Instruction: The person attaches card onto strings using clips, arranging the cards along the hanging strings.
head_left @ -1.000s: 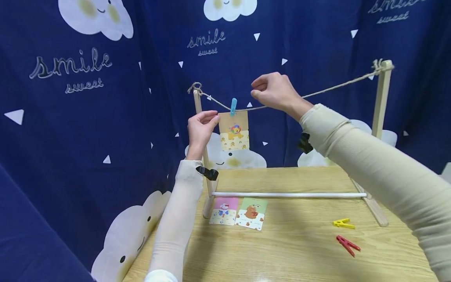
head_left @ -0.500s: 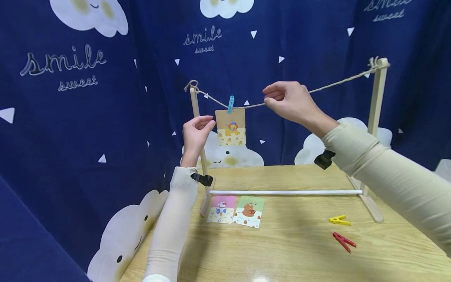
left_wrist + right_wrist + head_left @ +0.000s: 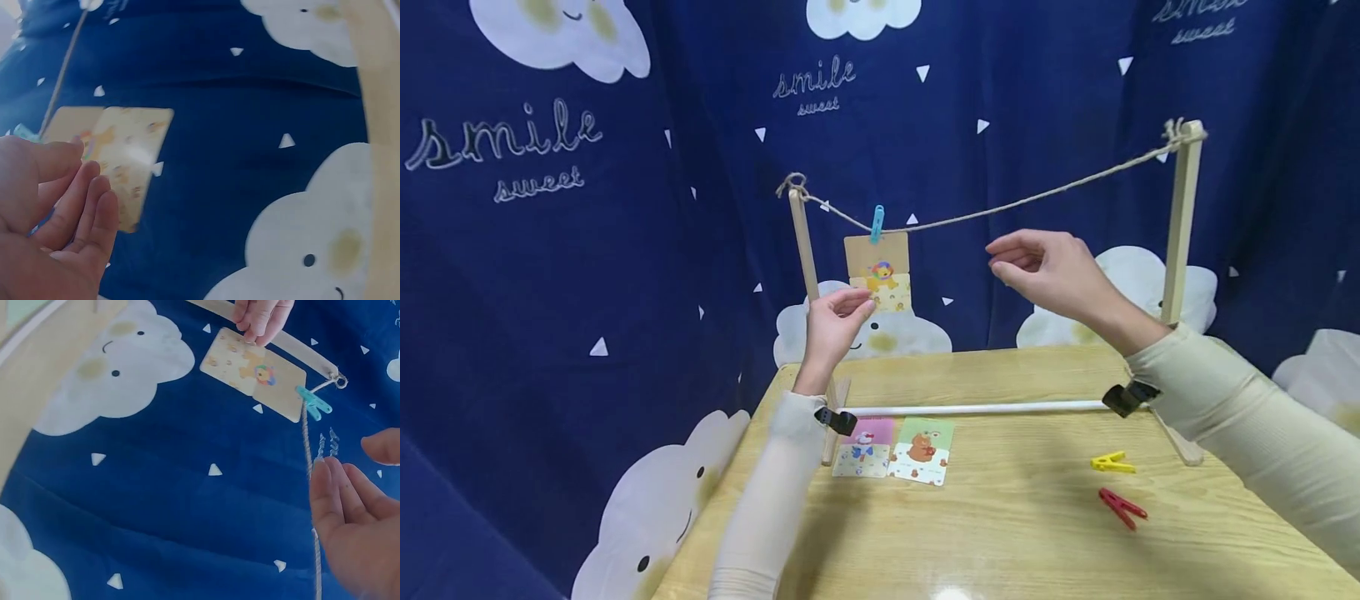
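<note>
A lion card hangs from a twine line, clipped at its top edge by a blue clothespin. My left hand is at the card's lower left, fingertips overlapping it in the head view. In the left wrist view, thumb and loosely bent fingers stand apart with nothing between them. To the right, below the line, hovers my right hand, its fingers relaxed and holding nothing. From the right wrist, the clothespin shows beyond those fingertips.
Two wooden posts, left and right, carry the line; a white rod joins them low down. On the table lie a pink card, a green card, a yellow clothespin and a red clothespin.
My right hand has moved down and right, away from the line. The left hand has lowered from beside the card's upper corner to its lower left. The card still hangs from the blue clothespin.
</note>
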